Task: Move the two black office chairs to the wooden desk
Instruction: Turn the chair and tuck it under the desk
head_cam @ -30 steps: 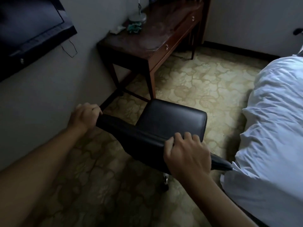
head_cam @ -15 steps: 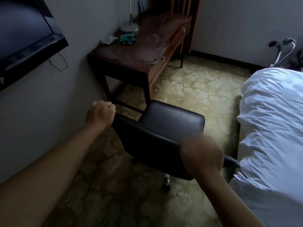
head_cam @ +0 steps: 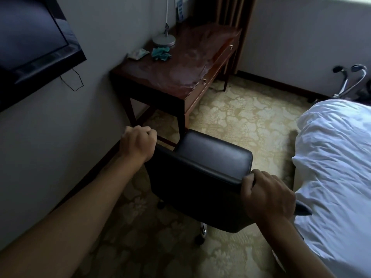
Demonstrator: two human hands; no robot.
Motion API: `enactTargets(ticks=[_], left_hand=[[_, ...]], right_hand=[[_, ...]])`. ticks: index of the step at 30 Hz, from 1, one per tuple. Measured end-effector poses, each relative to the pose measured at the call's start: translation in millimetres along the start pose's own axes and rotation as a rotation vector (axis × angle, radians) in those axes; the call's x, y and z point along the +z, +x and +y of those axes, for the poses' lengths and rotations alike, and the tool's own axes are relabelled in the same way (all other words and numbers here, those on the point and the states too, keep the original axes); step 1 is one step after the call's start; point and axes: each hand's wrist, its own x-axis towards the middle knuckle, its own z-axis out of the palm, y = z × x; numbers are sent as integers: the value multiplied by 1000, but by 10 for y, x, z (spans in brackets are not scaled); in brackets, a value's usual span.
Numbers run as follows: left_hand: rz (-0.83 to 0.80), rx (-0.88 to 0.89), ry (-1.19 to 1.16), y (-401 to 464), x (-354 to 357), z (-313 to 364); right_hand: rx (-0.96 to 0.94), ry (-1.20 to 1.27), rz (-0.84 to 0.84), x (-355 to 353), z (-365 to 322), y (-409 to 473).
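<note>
Black padded leather covered the office chair (head_cam: 202, 177), which stood on the patterned carpet (head_cam: 230, 109) just short of the wooden desk (head_cam: 176, 73), with the bed (head_cam: 337, 157) close on its right. From the head view, the left hand (head_cam: 138, 143) curled round the backrest's left top corner and the right hand (head_cam: 267, 195) gripped its right corner. On castors it probably rolled easily; the smooth upholstery looked slippery, so the firm backrest edge seemed the best hold.
</note>
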Motion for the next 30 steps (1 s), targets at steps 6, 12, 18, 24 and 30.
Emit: enactTargets(ticks=[6,12,18,24,30], left_hand=[[3,-20,32,-355,141,531],[-87,-74,192,-756,629,1433],[-197,-5,191,-704,1068,2457],[-178,159,90,-626,1320,3120],[-139,104,118,-446,1699,3752]], right_hand=[[-52,52,86,-23,680,234],[-141,36,21,-72,1809,822],[-206,-59,-125,24,2676,1784],[-187,-110,-222,265,2982,2461],[-242,-66,-279,345,3457,3149]])
